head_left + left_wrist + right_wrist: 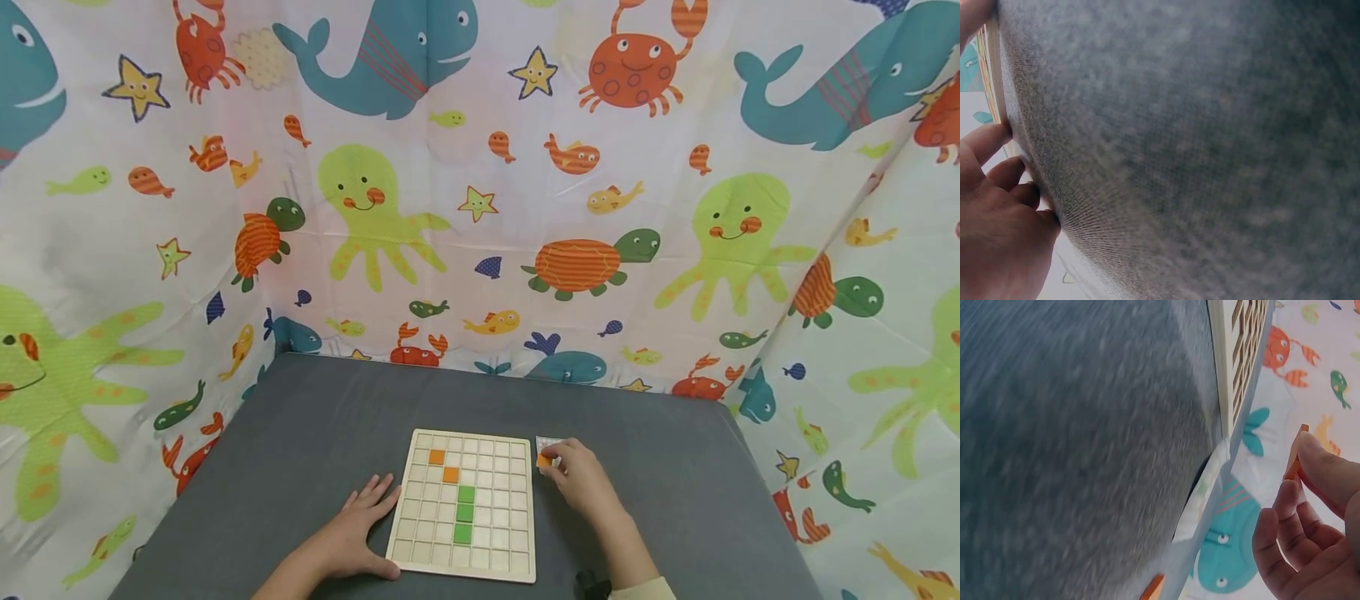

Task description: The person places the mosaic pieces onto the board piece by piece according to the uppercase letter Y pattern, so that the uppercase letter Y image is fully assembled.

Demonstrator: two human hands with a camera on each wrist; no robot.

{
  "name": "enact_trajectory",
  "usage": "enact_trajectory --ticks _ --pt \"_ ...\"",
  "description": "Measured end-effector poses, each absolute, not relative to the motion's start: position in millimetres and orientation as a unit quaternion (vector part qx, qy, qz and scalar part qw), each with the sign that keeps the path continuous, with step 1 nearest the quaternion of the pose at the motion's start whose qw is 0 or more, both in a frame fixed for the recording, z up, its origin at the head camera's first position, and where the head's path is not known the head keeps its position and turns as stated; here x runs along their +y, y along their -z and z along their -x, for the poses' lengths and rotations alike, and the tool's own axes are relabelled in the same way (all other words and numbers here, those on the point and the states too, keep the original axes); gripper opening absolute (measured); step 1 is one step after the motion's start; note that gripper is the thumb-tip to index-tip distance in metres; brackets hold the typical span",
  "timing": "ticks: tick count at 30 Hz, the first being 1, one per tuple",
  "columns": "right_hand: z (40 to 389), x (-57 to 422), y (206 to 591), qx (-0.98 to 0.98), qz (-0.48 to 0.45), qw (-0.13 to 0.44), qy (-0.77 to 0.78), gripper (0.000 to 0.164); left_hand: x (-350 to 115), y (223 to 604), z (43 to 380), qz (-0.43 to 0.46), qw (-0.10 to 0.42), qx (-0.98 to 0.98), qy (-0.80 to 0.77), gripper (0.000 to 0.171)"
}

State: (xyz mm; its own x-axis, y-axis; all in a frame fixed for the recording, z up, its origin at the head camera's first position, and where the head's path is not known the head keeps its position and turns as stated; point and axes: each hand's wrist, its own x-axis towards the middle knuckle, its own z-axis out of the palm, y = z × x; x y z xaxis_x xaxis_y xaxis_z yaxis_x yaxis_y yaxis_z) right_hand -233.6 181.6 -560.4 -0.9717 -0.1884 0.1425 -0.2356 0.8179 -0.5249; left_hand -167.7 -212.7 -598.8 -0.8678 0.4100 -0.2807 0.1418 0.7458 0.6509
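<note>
A wooden grid board (502,537) lies on the table with two orange square tiles (443,466) set diagonally and a column of three green tiles (465,513) in its cells. My left hand (348,533) is spread at the board's left side, thumb and fingertips at its edge. Thumb and fingers of my right hand (585,483) pinch an orange square tile (1295,455), raised to the right of the board. Beneath that hand in the head view is a small white card (550,442) with a printed grid, partly hidden; the right wrist view shows the card (1202,497) bent upward.
Another orange piece (1152,587) lies on the table past the card in the right wrist view. The dark grey tabletop (322,433) reaches back to a curtain (480,267) printed with sea animals, which also hangs on both sides.
</note>
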Motion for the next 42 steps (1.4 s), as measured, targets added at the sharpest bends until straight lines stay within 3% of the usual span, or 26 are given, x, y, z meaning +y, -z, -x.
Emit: enact_trajectory --ticks 25,42 --pt "237 119 571 -0.927 -0.227 0.001 -0.299 0.017 -214 599 164 -0.152 0.202 0.908 -0.333 0.122" --pt "241 104 580 -0.940 -0.212 -0.052 -0.263 0.021 -215 605 170 -0.152 0.202 0.912 -0.322 0.125"
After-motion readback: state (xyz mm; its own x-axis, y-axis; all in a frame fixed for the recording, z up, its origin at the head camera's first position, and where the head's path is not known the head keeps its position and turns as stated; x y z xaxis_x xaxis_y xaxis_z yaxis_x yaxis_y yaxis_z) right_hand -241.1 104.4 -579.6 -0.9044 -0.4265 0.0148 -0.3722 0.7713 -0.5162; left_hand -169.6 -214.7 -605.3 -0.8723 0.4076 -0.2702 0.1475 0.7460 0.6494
